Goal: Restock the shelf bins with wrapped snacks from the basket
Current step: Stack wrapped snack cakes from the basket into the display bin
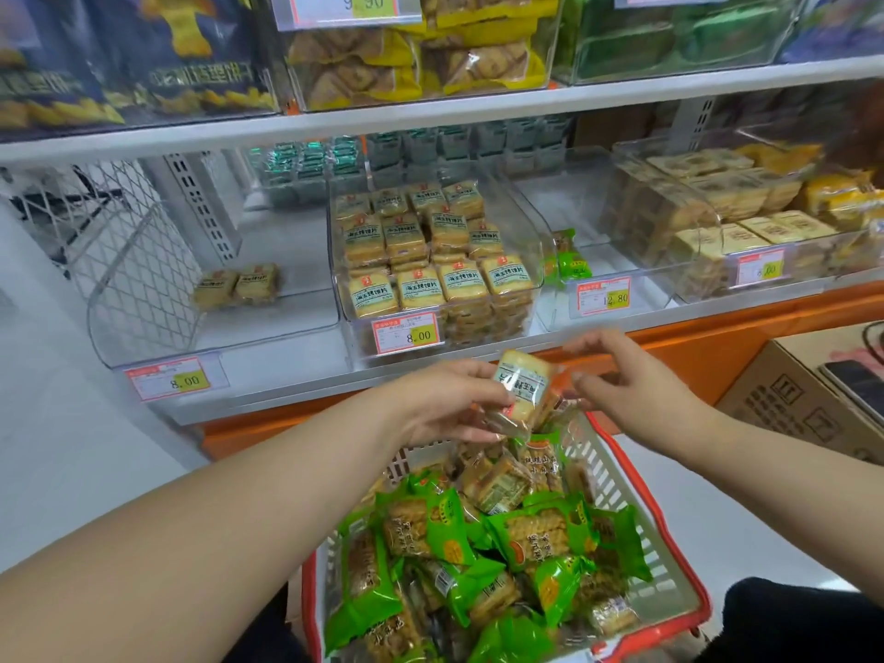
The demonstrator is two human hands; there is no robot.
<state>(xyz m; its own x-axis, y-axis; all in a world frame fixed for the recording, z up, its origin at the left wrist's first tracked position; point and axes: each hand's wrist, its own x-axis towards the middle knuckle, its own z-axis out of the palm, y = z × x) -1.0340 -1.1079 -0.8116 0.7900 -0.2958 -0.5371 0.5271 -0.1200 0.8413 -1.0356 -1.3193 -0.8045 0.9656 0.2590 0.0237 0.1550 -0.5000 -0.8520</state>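
Two hands meet above the far end of the red-rimmed basket (636,490). The left hand (445,404) grips a yellow-wrapped snack pack (519,392), thumb on top and fingers curled beneath it, the pack tilted with its label toward the camera. The right hand (626,382) sits just beside the pack's right edge, fingers curled and fingertips close to the wrapper; I cannot tell whether they pinch it. Below both hands the basket holds a heap of green-wrapped snacks (430,523) and a few yellow ones. Beyond the hands, the middle clear bin (535,260) is stacked with matching yellow packs, and the bin to the left (143,289) holds only two.
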